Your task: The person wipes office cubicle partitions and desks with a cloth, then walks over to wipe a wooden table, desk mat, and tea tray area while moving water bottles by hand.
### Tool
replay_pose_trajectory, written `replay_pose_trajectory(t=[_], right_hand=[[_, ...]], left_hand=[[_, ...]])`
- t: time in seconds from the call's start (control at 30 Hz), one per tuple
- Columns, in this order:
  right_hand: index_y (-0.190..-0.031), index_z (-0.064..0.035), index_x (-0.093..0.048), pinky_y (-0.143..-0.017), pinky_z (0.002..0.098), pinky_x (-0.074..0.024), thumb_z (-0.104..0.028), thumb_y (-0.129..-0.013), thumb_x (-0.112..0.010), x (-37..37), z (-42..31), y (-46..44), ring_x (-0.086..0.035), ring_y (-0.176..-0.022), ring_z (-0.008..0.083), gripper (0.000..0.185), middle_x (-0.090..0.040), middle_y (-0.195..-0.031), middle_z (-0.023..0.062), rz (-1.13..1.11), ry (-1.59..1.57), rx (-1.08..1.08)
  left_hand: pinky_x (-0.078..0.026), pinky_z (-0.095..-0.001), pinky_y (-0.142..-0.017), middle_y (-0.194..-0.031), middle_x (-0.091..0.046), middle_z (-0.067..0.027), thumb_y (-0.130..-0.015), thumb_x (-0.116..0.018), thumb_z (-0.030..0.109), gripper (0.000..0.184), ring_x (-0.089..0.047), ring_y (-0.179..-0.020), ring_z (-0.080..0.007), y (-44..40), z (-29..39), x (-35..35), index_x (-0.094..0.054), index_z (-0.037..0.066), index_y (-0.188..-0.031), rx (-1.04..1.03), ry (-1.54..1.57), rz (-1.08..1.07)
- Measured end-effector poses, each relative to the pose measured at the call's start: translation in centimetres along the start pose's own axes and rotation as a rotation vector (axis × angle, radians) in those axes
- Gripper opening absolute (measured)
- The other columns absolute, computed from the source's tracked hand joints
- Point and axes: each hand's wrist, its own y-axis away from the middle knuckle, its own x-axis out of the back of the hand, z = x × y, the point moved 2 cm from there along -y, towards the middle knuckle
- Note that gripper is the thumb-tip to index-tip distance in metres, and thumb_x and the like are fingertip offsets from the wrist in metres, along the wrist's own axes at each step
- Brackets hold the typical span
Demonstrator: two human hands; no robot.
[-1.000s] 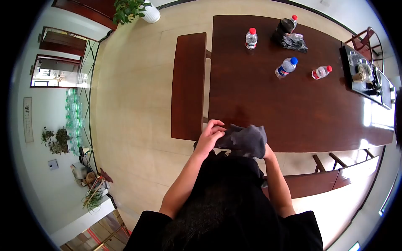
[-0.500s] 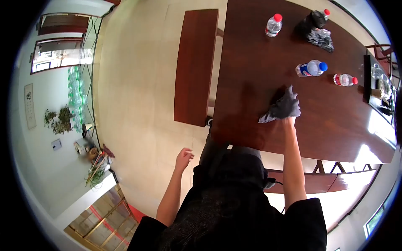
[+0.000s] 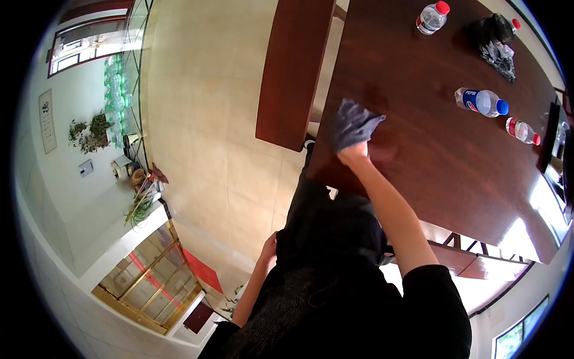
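Note:
My right hand [image 3: 354, 153] grips a crumpled grey cloth [image 3: 354, 124] on the dark wooden table [image 3: 418, 161], close to its left edge. The cloth hides most of the fingers. My left hand [image 3: 270, 246] hangs low beside my black clothing, its fingers mostly hidden against it. A bottle with a blue cap [image 3: 480, 102] lies on its side farther right on the table, and a small bottle with a red cap [image 3: 521, 130] lies near it.
At the table's far side are another red-capped bottle [image 3: 431, 19] and a black plastic bag [image 3: 496, 45] with a bottle behind it. A dark tray [image 3: 551, 140] is at the right edge. A wooden bench [image 3: 293, 78] runs along the table's left side.
My right hand has taken the cloth out onto the table, then across to its left edge. My left hand has let go of the cloth and dropped to my side. The view has shifted.

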Motion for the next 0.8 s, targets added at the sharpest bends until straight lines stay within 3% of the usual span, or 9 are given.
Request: replay_pose_trajectory(t=[0.07, 0.13, 0.27, 0.33, 0.37, 0.43, 0.6, 0.73, 0.8], right_hand=[[-0.135, -0.0032, -0.047, -0.102, 0.0755, -0.0202, -0.025, -0.091, -0.045, -1.4, -0.9, 2.2, -0.045, -0.12, 0.0391, 0.049, -0.051, -0.127, 0.0174, -0.118, -0.118, 0.084], [-0.133, -0.0086, -0.05, -0.105, 0.0739, -0.0172, -0.026, -0.091, -0.047, -4.6, -0.7, 5.9, -0.044, -0.124, 0.0376, 0.046, -0.05, -0.131, 0.0157, -0.006, -0.262, 0.19], [-0.123, -0.0157, -0.059, -0.109, 0.0675, -0.0169, -0.025, -0.09, -0.049, -4.2, 3.9, 9.7, -0.045, -0.123, 0.0359, 0.035, -0.051, -0.128, 0.015, -0.021, -0.279, 0.202], [-0.11, -0.0152, -0.063, -0.103, 0.061, -0.0291, -0.023, -0.088, -0.051, -0.5, 7.1, 9.4, -0.047, -0.116, 0.034, 0.027, -0.052, -0.122, 0.0161, -0.174, -0.105, 0.079], [-0.107, -0.0146, -0.064, -0.099, 0.0598, -0.0334, -0.023, -0.086, -0.052, -1.0, 9.0, 10.0, -0.048, -0.113, 0.0348, 0.026, -0.051, -0.121, 0.0179, -0.067, -0.001, 0.032], [-0.111, -0.0101, -0.061, -0.1, 0.0597, -0.0337, -0.022, -0.086, -0.051, 0.6, 12.6, 10.2, -0.048, -0.114, 0.0374, 0.029, -0.051, -0.12, 0.0202, -0.193, 0.122, -0.186], [-0.122, -0.0047, -0.056, -0.101, 0.0578, -0.0341, -0.022, -0.093, -0.046, -6.3, 21.2, 15.5, -0.047, -0.12, 0.0371, 0.035, -0.05, -0.128, 0.0209, 0.364, 0.235, -0.433], [-0.142, -0.0022, -0.041, -0.098, 0.072, -0.0297, -0.024, -0.095, -0.042, -8.3, 19.5, 15.0, -0.036, -0.13, 0.0531, 0.051, -0.036, -0.144, 0.0316, -0.049, 0.006, -1.028], [-0.139, 0.0022, -0.041, -0.091, 0.0787, -0.028, -0.023, -0.094, -0.043, -7.7, 14.0, 15.5, -0.037, -0.125, 0.058, 0.052, -0.037, -0.14, 0.0355, -0.083, 0.367, -0.845]], left_hand=[[-0.048, -0.0255, -0.067, -0.086, -0.066, -0.0043, -0.093, -0.052, 0.008, 0.019, -0.059, -0.074, -0.0105, -1.6, 1.0, 0.1, -0.061, 0.005, -0.11, -0.121, -0.349, -0.052], [-0.049, -0.0257, -0.069, -0.084, -0.066, -0.005, -0.094, -0.051, 0.01, 0.019, -0.06, -0.076, -0.0103, -1.6, 5.2, -0.8, -0.061, 0.005, -0.109, -0.143, -0.665, -0.074], [-0.051, -0.0287, -0.069, -0.088, -0.069, -0.0058, -0.092, -0.051, 0.018, 0.022, -0.065, -0.081, -0.0158, -4.0, 9.0, -0.2, -0.06, 0.009, -0.11, -0.142, -0.379, -0.036], [-0.051, -0.0295, -0.071, -0.088, -0.07, -0.0062, -0.091, -0.052, 0.018, 0.023, -0.065, -0.082, -0.0153, -5.1, 10.0, 0.1, -0.059, 0.009, -0.111, -0.154, -0.41, -0.02], [-0.051, -0.0294, -0.071, -0.088, -0.07, -0.0063, -0.091, -0.052, 0.019, 0.023, -0.065, -0.082, -0.0153, -5.3, 10.9, -0.1, -0.059, 0.009, -0.111, -0.161, -0.43, -0.016], [-0.051, -0.0295, -0.072, -0.089, -0.07, -0.0068, -0.091, -0.051, 0.018, 0.023, -0.066, -0.082, -0.0156, -5.6, 11.9, -0.6, -0.059, 0.008, -0.111, -0.178, -0.459, -0.025], [-0.051, -0.0297, -0.073, -0.09, -0.069, -0.0083, -0.093, -0.049, 0.013, 0.021, -0.065, -0.083, -0.0159, -5.0, 11.1, -1.2, -0.058, 0.008, -0.111, -0.172, -0.421, -0.106], [-0.051, -0.0283, -0.072, -0.086, -0.069, -0.0087, -0.092, -0.05, 0.012, 0.022, -0.065, -0.083, -0.0162, -5.3, 7.8, 0.6, -0.058, 0.006, -0.111, -0.159, -0.37, -0.128], [-0.051, -0.0272, -0.071, -0.085, -0.068, -0.0088, -0.091, -0.051, 0.012, 0.022, -0.065, -0.082, -0.016, -6.4, 4.5, 2.7, -0.059, 0.005, -0.111, -0.19, -0.333, -0.156]])
